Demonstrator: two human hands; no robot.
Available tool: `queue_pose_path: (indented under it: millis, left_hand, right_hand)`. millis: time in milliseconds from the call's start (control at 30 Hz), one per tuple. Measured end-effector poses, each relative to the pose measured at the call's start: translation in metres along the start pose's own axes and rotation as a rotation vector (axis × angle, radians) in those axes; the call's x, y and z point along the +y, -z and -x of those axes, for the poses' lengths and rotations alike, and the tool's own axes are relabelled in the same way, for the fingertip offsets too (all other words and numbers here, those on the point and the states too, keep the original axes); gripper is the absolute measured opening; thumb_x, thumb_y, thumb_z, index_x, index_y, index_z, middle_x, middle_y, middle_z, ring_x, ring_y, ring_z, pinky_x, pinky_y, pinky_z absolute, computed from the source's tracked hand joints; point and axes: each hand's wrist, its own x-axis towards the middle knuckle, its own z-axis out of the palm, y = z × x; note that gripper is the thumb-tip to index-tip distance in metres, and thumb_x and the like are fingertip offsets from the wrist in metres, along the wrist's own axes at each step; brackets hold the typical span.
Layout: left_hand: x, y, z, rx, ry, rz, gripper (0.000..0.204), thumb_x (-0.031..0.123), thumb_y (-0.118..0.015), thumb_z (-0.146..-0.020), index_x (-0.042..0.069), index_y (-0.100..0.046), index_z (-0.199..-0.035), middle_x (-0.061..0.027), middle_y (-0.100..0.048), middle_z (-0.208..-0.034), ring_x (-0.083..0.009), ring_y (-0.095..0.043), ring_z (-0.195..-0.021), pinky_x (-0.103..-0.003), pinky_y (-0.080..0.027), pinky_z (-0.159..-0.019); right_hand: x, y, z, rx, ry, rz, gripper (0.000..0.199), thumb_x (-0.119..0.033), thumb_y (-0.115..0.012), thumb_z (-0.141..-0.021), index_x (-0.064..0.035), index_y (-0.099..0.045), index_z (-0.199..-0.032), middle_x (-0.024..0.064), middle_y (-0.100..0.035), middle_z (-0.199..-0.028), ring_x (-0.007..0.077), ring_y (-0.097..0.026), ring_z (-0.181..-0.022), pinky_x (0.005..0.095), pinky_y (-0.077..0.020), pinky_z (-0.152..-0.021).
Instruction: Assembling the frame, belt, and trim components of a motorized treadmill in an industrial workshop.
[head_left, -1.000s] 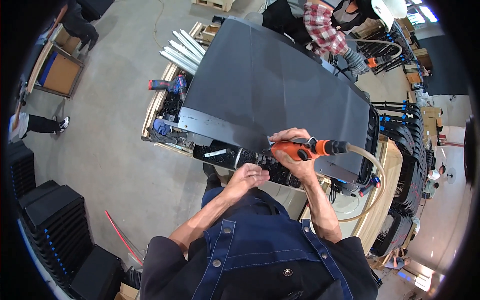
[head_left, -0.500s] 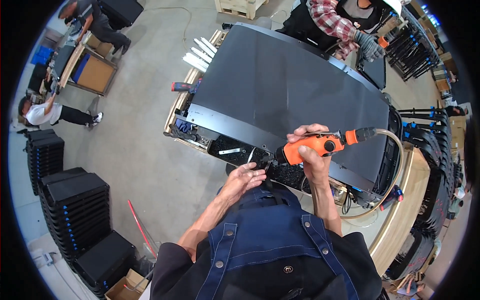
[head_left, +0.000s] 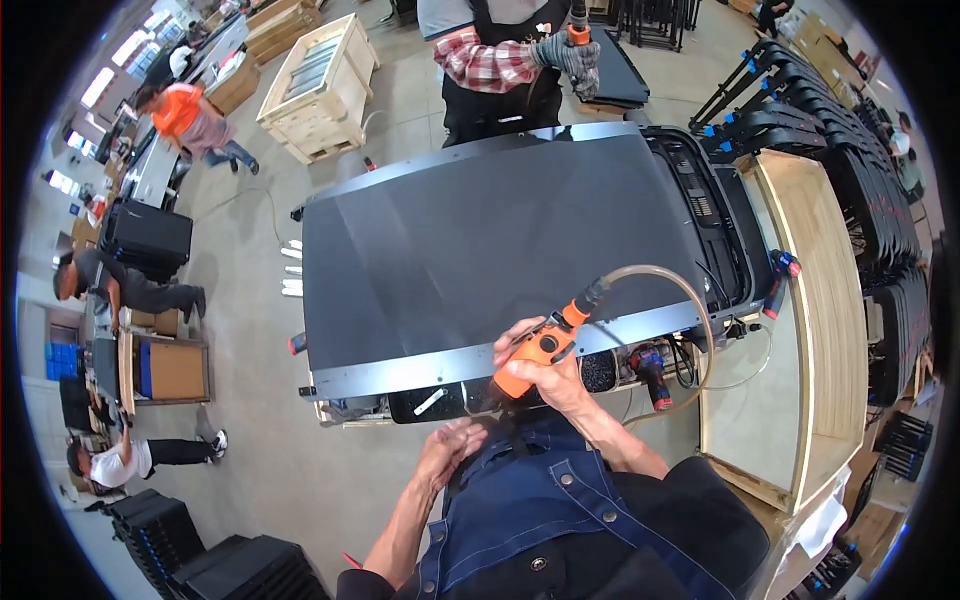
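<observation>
My right hand (head_left: pixel 548 375) is wrapped round an orange air screwdriver (head_left: pixel 537 352), with a tan hose running from its upper end. Its nose points down toward my body, at the near edge of a large black treadmill deck (head_left: pixel 480 250) with silver side rails. My left hand (head_left: pixel 447 452) hovers just left of the tool, in front of the deck; its fingers are smeared by motion and what they hold, if anything, does not show. Below the near rail sit black trays of small dark screws (head_left: pixel 598 372). A flat silver metal piece (head_left: pixel 431 400) lies in the left tray.
A red-and-black cordless driver (head_left: pixel 652 375) rests right of the trays, another (head_left: pixel 778 282) by a long wooden crate (head_left: pixel 782 200). Across the deck a gloved co-worker (head_left: pixel 570 60) holds an orange tool. Black frames (head_left: pixel 870 150) are stacked at right, black panels (head_left: pixel 240 570) at lower left.
The view has swung, so the deck now lies more level. My left hand has drawn away from the screwdriver's nose, and the screwdriver has tilted with its hose end higher.
</observation>
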Motion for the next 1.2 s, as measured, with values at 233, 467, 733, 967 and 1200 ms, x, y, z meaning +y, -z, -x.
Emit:
queue_pose_path:
  millis: [233, 467, 733, 967, 1200]
  left_hand:
    - [-0.001, 0.003, 0.002, 0.113, 0.101, -0.243, 0.039, 0.013, -0.047, -0.107, -0.002, -0.042, -0.143, -0.0229, -0.067, -0.116, -0.0289, -0.069, -0.107, -0.036, -0.060, -0.087]
    - [-0.011, 0.055, 0.007, -0.005, 0.134, -0.069, 0.033, 0.001, -0.049, -0.102, -0.004, -0.051, -0.135, -0.0141, -0.063, -0.119, -0.0219, -0.067, -0.103, -0.030, -0.056, -0.092]
    - [0.050, 0.054, 0.049, -0.100, -0.117, -0.163, 0.049, 0.017, -0.056, -0.104, -0.005, -0.039, -0.144, -0.0254, -0.065, -0.121, -0.0311, -0.070, -0.104, -0.039, -0.059, -0.090]
    - [0.086, 0.095, 0.049, -0.003, -0.218, -0.089, 0.045, -0.003, -0.049, -0.097, -0.001, -0.045, -0.142, -0.0201, -0.064, -0.127, -0.0251, -0.067, -0.111, -0.035, -0.055, -0.097]
    - [0.171, 0.092, -0.003, 0.188, -1.135, -0.893, 0.059, -0.012, -0.040, -0.091, 0.004, -0.041, -0.148, -0.0240, -0.054, -0.141, -0.0330, -0.051, -0.136, -0.044, -0.037, -0.116]
  right_hand:
    - [-0.001, 0.007, 0.012, 0.110, 0.051, -0.067, 0.041, 0.009, -0.068, -0.079, -0.0035, -0.056, -0.116, 0.0150, -0.068, -0.107, 0.0268, -0.071, -0.094, 0.0436, -0.0583, -0.087]
    - [0.015, -0.011, 0.020, 0.056, -0.038, -0.001, 0.047, -0.004, -0.074, -0.079, -0.0062, -0.054, -0.121, 0.0135, -0.065, -0.109, 0.0245, -0.070, -0.092, 0.0475, -0.0566, -0.093]
    - [0.028, -0.055, 0.010, 0.046, -0.042, 0.080, 0.048, -0.007, -0.073, -0.080, -0.0074, -0.052, -0.123, 0.0119, -0.062, -0.111, 0.0230, -0.069, -0.093, 0.0470, -0.0538, -0.098]
    - [0.058, -0.110, 0.002, 0.014, -0.042, 0.095, 0.046, -0.005, -0.072, -0.081, -0.0064, -0.052, -0.123, 0.0136, -0.062, -0.113, 0.0234, -0.068, -0.095, 0.0477, -0.0530, -0.099]
    - [0.068, -0.156, 0.004, 0.098, 0.022, 0.059, 0.043, 0.002, -0.070, -0.079, -0.0026, -0.054, -0.118, 0.0153, -0.065, -0.108, 0.0252, -0.069, -0.095, 0.0452, -0.0566, -0.092]
